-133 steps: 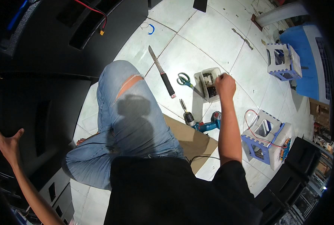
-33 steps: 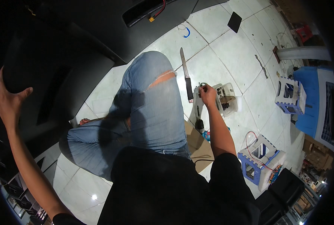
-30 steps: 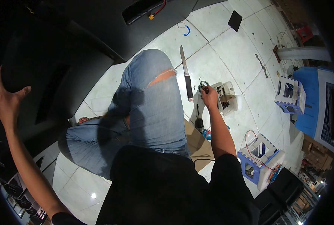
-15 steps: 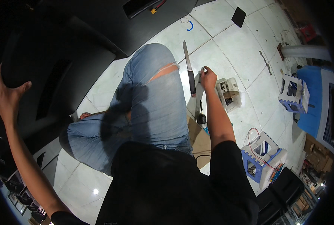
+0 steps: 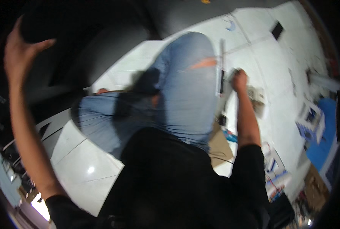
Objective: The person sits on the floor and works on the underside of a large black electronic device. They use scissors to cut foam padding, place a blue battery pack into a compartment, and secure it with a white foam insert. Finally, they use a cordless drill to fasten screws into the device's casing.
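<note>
My left hand rests at the large black cabinet on the left, thumb spread wide from the fingers, the palm against its dark surface. My right hand is closed low over the floor; a small dark thing may sit between its fingertips, but blur hides what it is. Left of that hand a knife with a black handle lies on the tiles beside my knee. Just right of the wrist stands a clear plastic tub with small parts in it. A blue-and-black power drill lies partly behind my forearm.
My jeans-clad legs are folded on the tiled floor. Cardboard lies by my right hip. White-and-blue plastic stools stand at the right. A flat black piece and a blue curved strip lie farther off.
The view has swung, so the scene sits farther right and is blurred. My right hand stays closed near the knife and tub; my left hand stays at the black cabinet.
</note>
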Demonstrator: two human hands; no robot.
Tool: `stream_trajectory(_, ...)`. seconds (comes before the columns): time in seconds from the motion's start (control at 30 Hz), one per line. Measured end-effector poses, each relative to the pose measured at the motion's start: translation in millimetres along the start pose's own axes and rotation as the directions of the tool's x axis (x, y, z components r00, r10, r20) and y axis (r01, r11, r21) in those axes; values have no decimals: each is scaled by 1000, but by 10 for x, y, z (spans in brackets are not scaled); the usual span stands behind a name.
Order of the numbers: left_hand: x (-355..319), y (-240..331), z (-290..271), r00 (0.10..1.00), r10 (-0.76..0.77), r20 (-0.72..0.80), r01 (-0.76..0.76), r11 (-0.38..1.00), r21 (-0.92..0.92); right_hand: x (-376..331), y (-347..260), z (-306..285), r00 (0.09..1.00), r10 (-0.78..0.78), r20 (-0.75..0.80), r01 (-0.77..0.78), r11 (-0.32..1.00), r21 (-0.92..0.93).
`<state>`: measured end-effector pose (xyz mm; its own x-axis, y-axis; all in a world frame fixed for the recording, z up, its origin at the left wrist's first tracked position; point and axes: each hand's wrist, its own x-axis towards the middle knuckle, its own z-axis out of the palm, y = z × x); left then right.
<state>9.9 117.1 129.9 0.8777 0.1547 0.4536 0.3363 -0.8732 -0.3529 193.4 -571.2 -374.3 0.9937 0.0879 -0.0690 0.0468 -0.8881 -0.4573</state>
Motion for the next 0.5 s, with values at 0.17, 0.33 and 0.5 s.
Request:
stream_trajectory(0.17,-8,239,-341,999,-37,-27,37,999,9,-513,-648,-494,999,50,5,-49,963,263)
stream_trajectory(0.33,3,682,-559,992,-118,-40,117,993,-23,-902,-470,-472,999,38,30,-47,920,389)
stream_trajectory(0.5,-18,716,-573,997,-57,-55,54,998,-45,-1304,-642,-652,975,139,176,-209,846,490)
